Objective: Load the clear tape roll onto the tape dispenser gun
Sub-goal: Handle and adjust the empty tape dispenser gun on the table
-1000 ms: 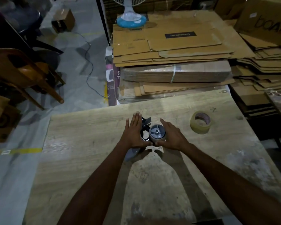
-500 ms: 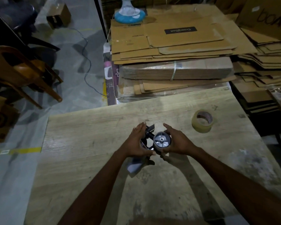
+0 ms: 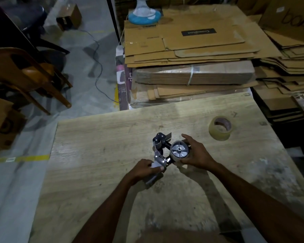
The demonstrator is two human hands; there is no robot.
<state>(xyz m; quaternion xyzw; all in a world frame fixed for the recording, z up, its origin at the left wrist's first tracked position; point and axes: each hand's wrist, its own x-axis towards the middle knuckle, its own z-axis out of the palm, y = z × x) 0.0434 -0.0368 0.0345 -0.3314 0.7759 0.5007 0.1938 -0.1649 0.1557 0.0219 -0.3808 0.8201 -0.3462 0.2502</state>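
Since the earlier frame, the left hand [image 3: 143, 170] has dropped from the front of the tape dispenser gun [image 3: 161, 149] to its handle, which it now grips. The gun is over the middle of the wooden table [image 3: 95, 146], its grey spool hub facing up and bare. The right hand [image 3: 196, 153] curls round the hub's right side, holding it. The clear tape roll [image 3: 220, 128] lies flat on the table, beyond and right of the gun, apart from both hands. Farther beyond the gun is stacked flattened cardboard [image 3: 191, 50] bearing a fan base [image 3: 144, 14]. Well left of the gun stands a wooden chair [image 3: 25, 72].
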